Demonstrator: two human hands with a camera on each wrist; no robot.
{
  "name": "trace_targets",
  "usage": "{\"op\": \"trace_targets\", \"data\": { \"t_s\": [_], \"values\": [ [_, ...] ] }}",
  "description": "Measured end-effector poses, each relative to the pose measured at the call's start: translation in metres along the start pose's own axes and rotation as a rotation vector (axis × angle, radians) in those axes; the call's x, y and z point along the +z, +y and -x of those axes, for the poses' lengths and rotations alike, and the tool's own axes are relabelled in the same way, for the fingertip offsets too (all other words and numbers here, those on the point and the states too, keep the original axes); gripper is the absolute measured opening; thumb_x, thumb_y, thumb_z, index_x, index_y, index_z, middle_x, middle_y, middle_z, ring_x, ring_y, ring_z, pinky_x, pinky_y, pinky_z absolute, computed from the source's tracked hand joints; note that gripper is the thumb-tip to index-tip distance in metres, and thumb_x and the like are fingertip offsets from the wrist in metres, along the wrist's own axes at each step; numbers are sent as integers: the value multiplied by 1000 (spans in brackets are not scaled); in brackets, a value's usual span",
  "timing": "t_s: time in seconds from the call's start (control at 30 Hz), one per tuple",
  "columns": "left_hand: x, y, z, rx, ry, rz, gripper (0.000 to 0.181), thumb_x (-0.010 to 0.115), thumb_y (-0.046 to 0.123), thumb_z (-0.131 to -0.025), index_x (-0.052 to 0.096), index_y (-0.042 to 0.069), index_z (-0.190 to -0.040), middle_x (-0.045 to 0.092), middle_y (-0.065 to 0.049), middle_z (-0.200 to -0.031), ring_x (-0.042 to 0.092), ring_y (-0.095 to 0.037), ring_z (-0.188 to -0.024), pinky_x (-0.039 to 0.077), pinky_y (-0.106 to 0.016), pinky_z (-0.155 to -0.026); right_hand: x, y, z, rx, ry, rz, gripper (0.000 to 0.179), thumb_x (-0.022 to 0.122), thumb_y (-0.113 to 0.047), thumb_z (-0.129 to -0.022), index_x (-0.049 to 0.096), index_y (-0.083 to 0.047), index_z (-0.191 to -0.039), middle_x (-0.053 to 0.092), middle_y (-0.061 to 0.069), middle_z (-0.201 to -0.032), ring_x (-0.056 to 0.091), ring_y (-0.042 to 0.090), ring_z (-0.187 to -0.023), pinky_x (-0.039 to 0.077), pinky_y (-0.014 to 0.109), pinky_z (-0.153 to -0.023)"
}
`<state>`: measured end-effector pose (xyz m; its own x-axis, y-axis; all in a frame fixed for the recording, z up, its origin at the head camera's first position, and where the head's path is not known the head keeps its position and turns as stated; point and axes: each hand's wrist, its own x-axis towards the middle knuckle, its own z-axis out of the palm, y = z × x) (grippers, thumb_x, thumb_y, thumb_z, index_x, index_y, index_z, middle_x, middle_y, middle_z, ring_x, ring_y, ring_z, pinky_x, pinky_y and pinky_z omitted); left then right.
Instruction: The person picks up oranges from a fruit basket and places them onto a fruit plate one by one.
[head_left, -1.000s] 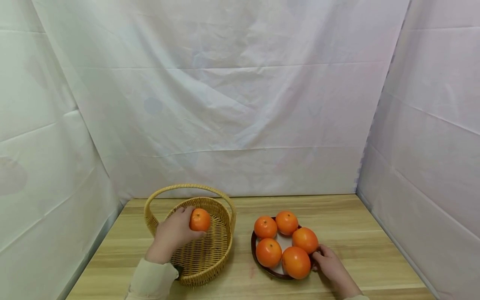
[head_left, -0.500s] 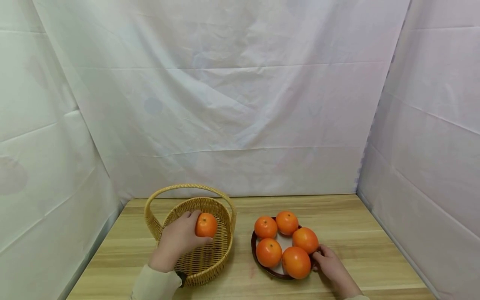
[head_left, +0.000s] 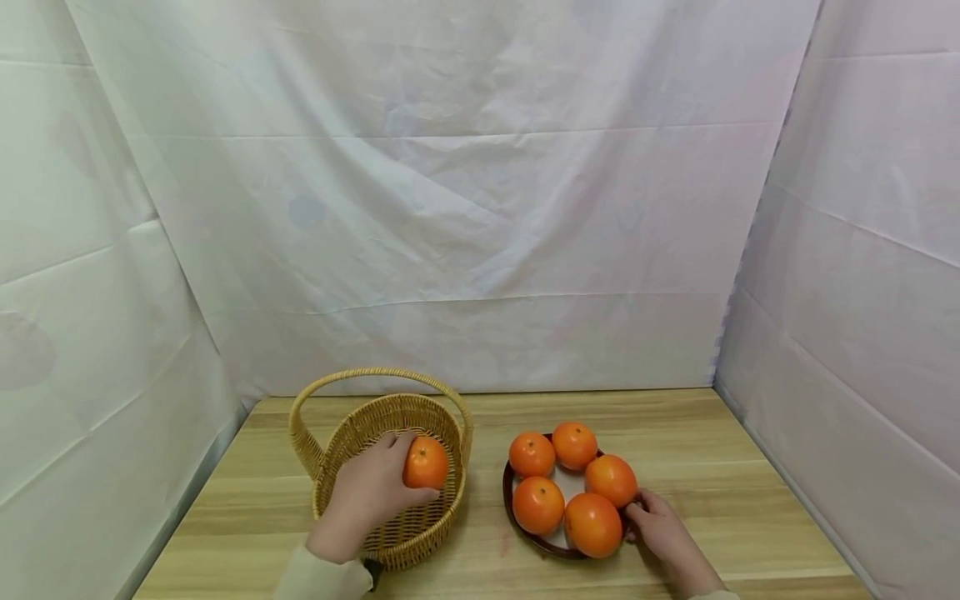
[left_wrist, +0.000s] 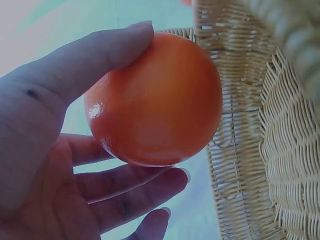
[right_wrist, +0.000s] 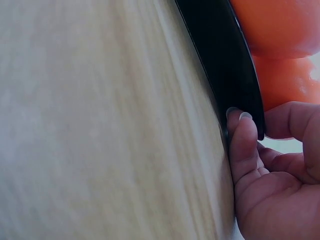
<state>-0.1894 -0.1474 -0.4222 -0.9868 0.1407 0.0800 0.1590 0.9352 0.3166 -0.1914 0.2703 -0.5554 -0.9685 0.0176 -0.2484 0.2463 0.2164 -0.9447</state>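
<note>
My left hand (head_left: 375, 487) holds an orange (head_left: 427, 464) inside the outline of the wicker basket (head_left: 405, 408). In the left wrist view the thumb lies over the fruit (left_wrist: 160, 100), with curled fingers on its far side and the basket's woven wall (left_wrist: 235, 125) alongside. To the right stands a round dish with a dark rim (head_left: 507, 492) and pale inside, bearing several oranges (head_left: 592, 525) in a ring. My right hand (head_left: 660, 533) pinches the dish's right side; the right wrist view shows thumb and fingers at the black rim (right_wrist: 222, 60).
The basket's arched handle (head_left: 382, 372) rises over its back part. Both basket and dish stand on a wood-grain table (head_left: 690, 433). White cloth (head_left: 480, 208) hangs behind the table and along both sides.
My left hand has carried the orange to the right and nearer the front over the basket, and lower in view. The right hand stays at the dish rim.
</note>
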Motion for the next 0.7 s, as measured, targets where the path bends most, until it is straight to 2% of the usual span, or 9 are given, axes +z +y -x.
{"op": "trace_targets", "data": {
  "t_s": [0.3,0.53,0.7],
  "values": [
    [7,11,7,43,17,-7,87,86,62,-67,60,15,-135,66,-11,-122,68,-27,-86,54,-49,-64,1,-1,0,11,29,7,33,41,-3,-101,47,13,-130,58,11,-99,53,17,-75,49,26,-62],
    [10,21,10,69,16,-24,90,84,66,-67,59,15,-137,64,-13,-129,69,-33,-94,54,-52,-67,1,0,-1,10,30,12,32,41,-4,-102,47,13,-129,58,10,-97,53,17,-74,49,26,-62],
    [11,26,11,85,16,-25,91,83,67,-68,58,15,-138,64,-12,-129,68,-31,-96,54,-50,-69,0,2,-2,2,28,29,28,43,-4,-102,49,11,-124,57,8,-92,53,16,-71,48,25,-61]
  ]
}}
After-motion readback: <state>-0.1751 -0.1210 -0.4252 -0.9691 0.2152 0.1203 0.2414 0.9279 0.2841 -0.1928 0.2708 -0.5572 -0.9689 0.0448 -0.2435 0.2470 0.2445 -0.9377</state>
